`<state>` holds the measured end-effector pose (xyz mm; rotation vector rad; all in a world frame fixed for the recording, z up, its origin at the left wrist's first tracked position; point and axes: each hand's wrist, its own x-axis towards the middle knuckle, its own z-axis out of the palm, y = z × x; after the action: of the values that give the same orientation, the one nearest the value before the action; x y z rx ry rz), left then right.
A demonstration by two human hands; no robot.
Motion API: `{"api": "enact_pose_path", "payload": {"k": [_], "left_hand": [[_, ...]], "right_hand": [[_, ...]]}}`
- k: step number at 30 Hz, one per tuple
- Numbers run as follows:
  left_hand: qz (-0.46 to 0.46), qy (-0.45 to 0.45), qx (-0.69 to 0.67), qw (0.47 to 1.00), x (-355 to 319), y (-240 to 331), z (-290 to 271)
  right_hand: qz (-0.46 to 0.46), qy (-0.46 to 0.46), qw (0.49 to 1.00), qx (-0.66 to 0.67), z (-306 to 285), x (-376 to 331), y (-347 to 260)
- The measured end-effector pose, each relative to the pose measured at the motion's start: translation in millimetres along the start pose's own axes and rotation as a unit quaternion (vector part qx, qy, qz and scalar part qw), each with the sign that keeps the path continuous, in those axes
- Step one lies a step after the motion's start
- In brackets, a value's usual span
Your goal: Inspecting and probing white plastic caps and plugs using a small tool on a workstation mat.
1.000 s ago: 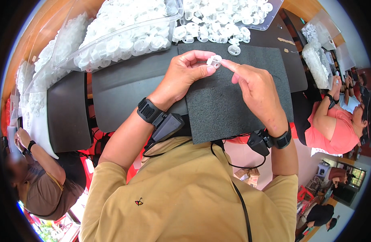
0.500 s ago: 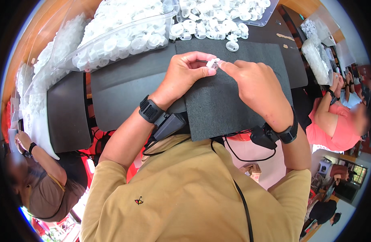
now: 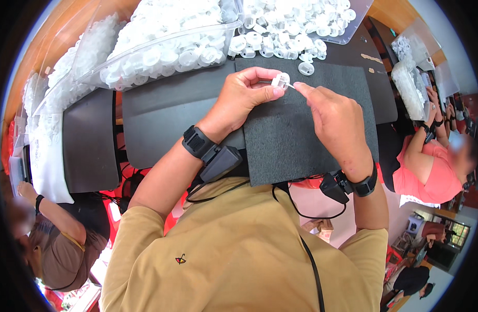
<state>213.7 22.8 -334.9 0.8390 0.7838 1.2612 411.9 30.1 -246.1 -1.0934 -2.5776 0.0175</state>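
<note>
Between the thumb and fingers of my left hand (image 3: 248, 96) is a small white round plastic part (image 3: 280, 81), its open side facing right. My right hand (image 3: 335, 117) pinches a thin, pale, pin-like tool (image 3: 290, 86) whose tip reaches the part's opening. Most of that tool is hidden in the fingers, so its exact kind does not show. Both hands are above a dark grey foam mat (image 3: 306, 140). Just beyond them, one loose white part (image 3: 305, 68) lies on the mat's far edge.
A clear plastic bin (image 3: 161, 67) heaped with white parts stands far left. Another pile of white parts (image 3: 280, 39) spills from a tray (image 3: 348, 31) at the back. Co-workers sit left (image 3: 67, 234) and right (image 3: 426, 166). Black cables (image 3: 314, 262) hang from my wrist devices.
My right hand has drawn back slightly to the right and nearer, exposing the thin tool. In my left hand the white part is turned so its round opening shows.
</note>
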Motion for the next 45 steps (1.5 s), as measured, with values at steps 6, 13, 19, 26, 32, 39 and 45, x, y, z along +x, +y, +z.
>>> {"api": "enact_pose_path", "payload": {"k": [6, 13, 19, 26, 32, 39, 45], "left_hand": [[0.007, 0.013, -0.003, 1.000, 0, 0, 2], [0.024, 0.029, 0.032, 0.999, -2, -1, 7], [0.038, 0.045, 0.063, 0.996, -4, 1, 8], [0.037, 0.045, 0.033, 0.998, -1, 1, 5], [0.033, 0.047, 0.040, 0.998, -1, 3, 4], [0.056, 0.039, 0.028, 0.997, -2, -1, 4], [0.041, 0.048, 0.053, 0.997, -5, 2, 12]], "right_hand": [[-0.008, -0.032, 0.998, -0.050, -4, 4, -7], [-0.016, -0.054, 0.995, -0.088, -1, 5, -12], [-0.035, -0.071, 0.994, -0.081, -5, 11, -7], [-0.011, -0.043, 0.998, -0.040, -8, 6, -6], [-0.013, -0.044, 0.998, -0.042, -4, 8, -9], [-0.025, -0.039, 0.997, -0.055, -4, 8, -13], [-0.001, -0.055, 0.996, -0.063, -5, 10, -17]]}}
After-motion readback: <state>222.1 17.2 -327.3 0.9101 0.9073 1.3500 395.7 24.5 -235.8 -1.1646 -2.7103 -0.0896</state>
